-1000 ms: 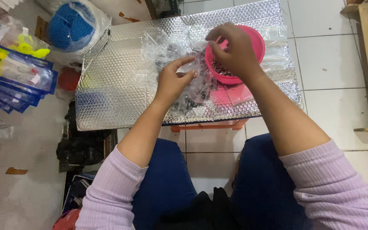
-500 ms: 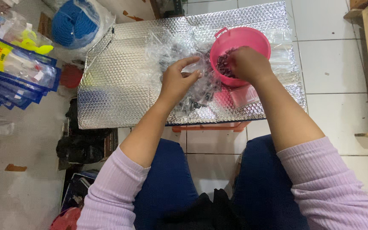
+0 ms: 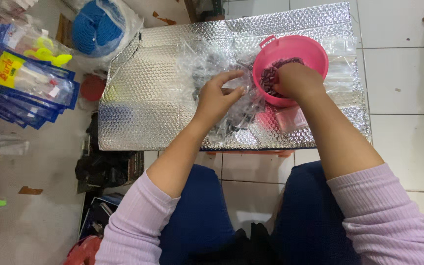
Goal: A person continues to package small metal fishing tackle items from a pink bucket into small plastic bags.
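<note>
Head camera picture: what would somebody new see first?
Probably the bright pink bowl at the far right of the shiny silver mat, with the right hand dipped into it. Beside it, the left hand pinches clear plastic bags. A blue bundle sits on the floor, upper left.

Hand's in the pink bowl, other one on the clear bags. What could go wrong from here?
1. The pink bowl sits partly on loose clear bags; the right hand digging in it could tip it and spill the small dark pieces.
2. The left hand pinches only a bag edge; it may slip.
</note>
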